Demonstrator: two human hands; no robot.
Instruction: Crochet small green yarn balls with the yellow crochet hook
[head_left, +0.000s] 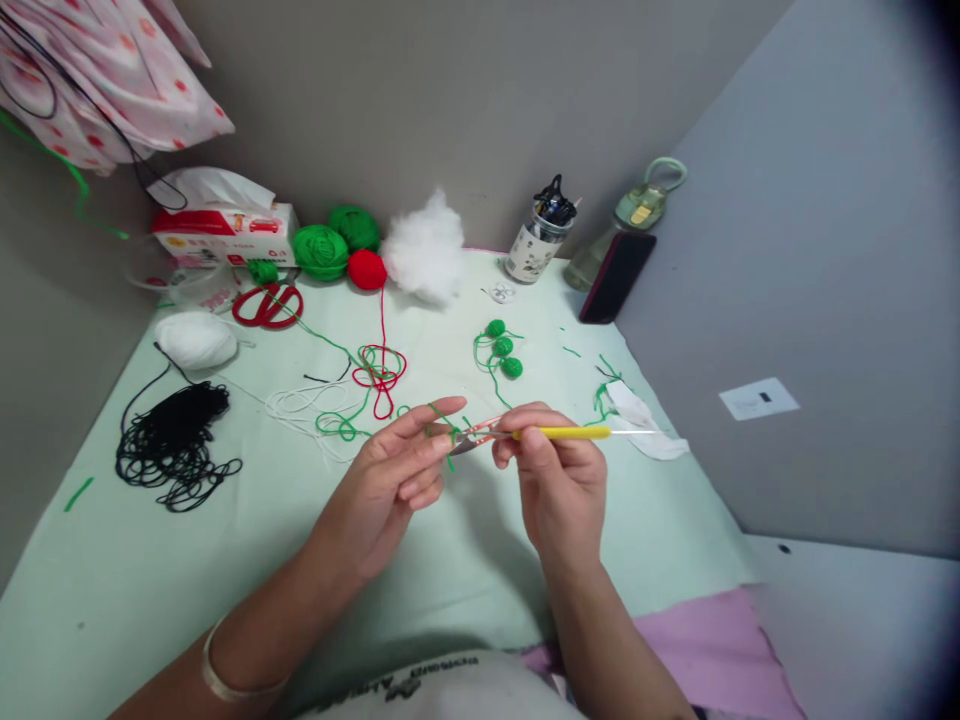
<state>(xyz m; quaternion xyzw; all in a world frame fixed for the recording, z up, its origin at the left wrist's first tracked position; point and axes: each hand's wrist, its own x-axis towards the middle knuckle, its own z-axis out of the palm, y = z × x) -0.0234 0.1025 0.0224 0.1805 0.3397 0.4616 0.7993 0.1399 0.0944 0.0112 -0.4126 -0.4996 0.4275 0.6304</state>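
A grey back wall [525, 90] meets a blue-grey right wall [825, 280] bearing a white label [759, 399]; a pale-green tablecloth [667, 550] spreads below.

Pretty full pale green desk [150, 580] here: along the back, upper left to upper right, you've got a tissue box [259, 235], green yarn balls [321, 252], a red yarn ball [367, 270], white fluff [427, 250], a pen jar [532, 250], a bottle [589, 262] and a phone [619, 278]. Over on the left there's red-handled scissors [268, 308], a white yarn ball [196, 340] and a black cord tangle [176, 430]. Three little green balls [503, 347] sit around center, loose green yarn [341, 430] left of them.
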